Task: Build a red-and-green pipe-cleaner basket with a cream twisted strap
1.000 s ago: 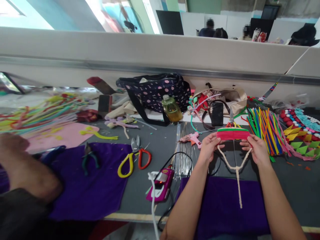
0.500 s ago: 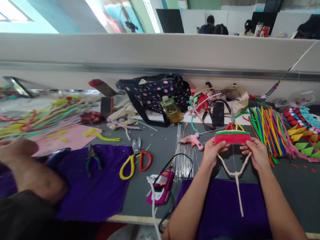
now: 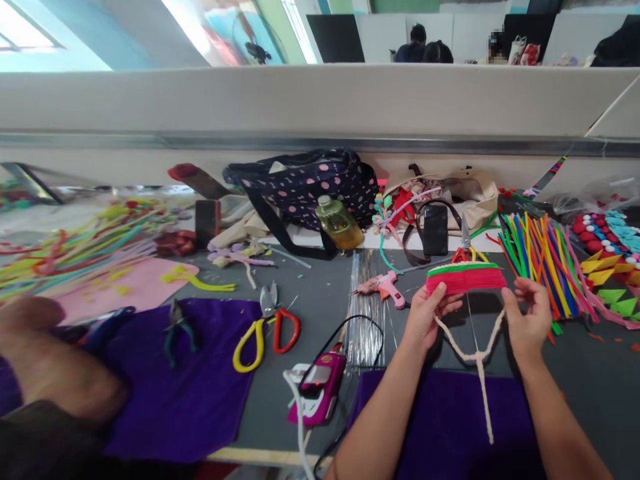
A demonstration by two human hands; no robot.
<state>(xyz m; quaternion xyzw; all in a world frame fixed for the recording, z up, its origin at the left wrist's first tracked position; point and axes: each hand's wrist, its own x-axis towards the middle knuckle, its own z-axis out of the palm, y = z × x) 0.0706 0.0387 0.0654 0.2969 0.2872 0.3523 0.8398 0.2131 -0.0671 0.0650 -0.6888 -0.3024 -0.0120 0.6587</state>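
Note:
My left hand (image 3: 431,310) pinches the left end of a red chenille-stem panel (image 3: 465,280) that has green and cream strips along its top edge. A cream Y-shaped chenille stem (image 3: 483,380) hangs below the panel, and a thin wire runs up from its fork. My right hand (image 3: 530,317) is at the panel's right end, thumb beside the corner and fingers parted from it. Whether the thumb touches the panel or the cream stem, I cannot tell. Under my forearms lies a purple cloth (image 3: 450,413).
Left of my arms are a magenta device (image 3: 323,390) with a white cable, a pink glue gun (image 3: 385,287), wires (image 3: 367,320) and scissors (image 3: 267,327). Pliers (image 3: 177,330) lie near another person's arm (image 3: 60,367). Coloured stems (image 3: 537,260) lie at right; a bottle (image 3: 340,223) stands behind.
My right hand has loosened from the panel's right end, its fingers lifting away to the right. The left hand keeps its hold. The whole view has shifted slightly.

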